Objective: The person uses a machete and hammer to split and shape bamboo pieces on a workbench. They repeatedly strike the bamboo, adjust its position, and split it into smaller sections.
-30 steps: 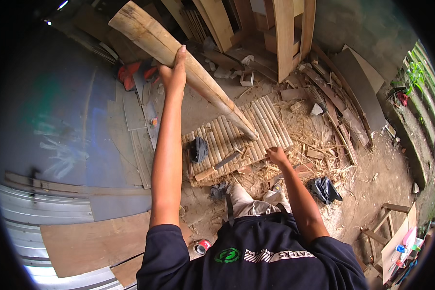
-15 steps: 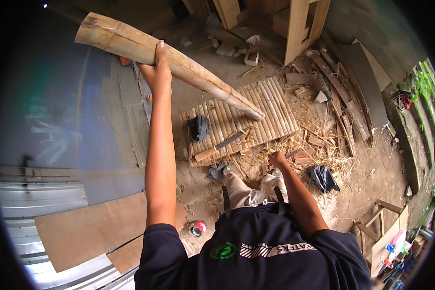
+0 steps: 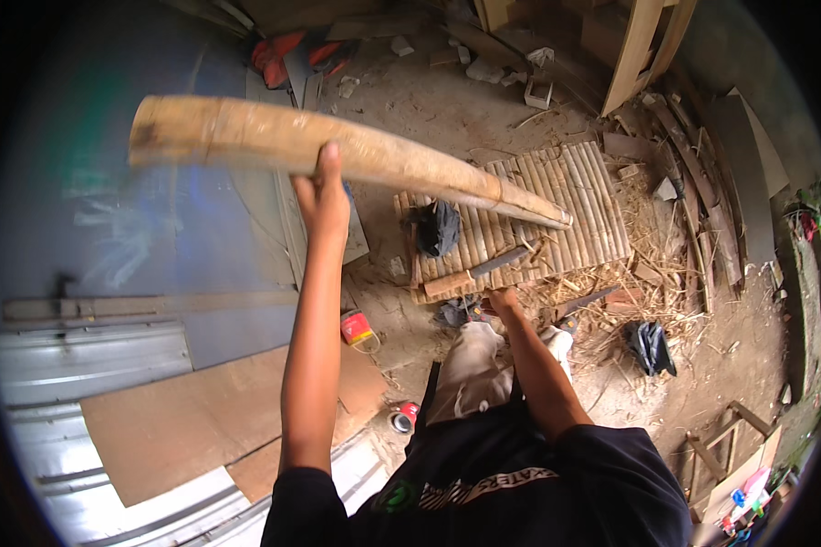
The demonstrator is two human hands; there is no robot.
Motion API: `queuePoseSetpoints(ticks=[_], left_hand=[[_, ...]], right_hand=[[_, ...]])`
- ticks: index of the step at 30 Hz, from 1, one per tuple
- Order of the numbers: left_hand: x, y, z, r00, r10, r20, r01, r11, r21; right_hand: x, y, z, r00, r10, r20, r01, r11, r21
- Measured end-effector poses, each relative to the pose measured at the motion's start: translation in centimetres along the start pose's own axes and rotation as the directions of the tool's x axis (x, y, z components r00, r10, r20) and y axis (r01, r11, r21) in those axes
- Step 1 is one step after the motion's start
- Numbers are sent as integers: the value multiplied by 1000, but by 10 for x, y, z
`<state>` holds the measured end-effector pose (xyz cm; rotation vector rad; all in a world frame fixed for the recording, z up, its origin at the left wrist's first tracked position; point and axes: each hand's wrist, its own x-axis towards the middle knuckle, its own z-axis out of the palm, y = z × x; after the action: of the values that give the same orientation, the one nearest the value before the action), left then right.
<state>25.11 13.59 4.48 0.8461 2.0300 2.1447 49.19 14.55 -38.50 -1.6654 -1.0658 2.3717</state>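
Observation:
My left hand grips a thick bamboo pole from below, its thumb over the near side. The pole slants across the view: its wide cut end is raised at the left and blurred, and its narrow end lies over a low platform of bamboo slats. On the platform rests a machete with a wooden handle, beside a crumpled black plastic bag. My right hand is low by the platform's front edge, just below the machete. Its fingers are small and partly hidden.
A dark blade lies among bamboo shavings near my foot. Another black bag sits to the right. Wooden boards, a red-and-yellow container and a red can are at the left. Long planks lie at the right.
The view has swung left. The pole's wide end has come down, so the pole lies flatter across the view. My right hand has moved left along the platform's front edge, away from the dark blade.

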Motion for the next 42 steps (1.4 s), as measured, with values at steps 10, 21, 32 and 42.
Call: queuePoseSetpoints(ticks=[10,21,32,42], left_hand=[[-12,-31,-59,999,25,44,-23,998,-50],[10,-62,-73,997,-61,39,61,998,15],[114,-34,53,930,234,282,-176,960,-217],[135,54,164,863,236,448,4,881,-473]], right_hand=[[118,48,127,807,-30,-590,-215,915,-340],[95,82,93,753,8,-658,-118,985,-123],[-88,-90,11,830,-74,-552,405,761,507],[-272,-257,-32,448,-718,-533,785,601,-150]])
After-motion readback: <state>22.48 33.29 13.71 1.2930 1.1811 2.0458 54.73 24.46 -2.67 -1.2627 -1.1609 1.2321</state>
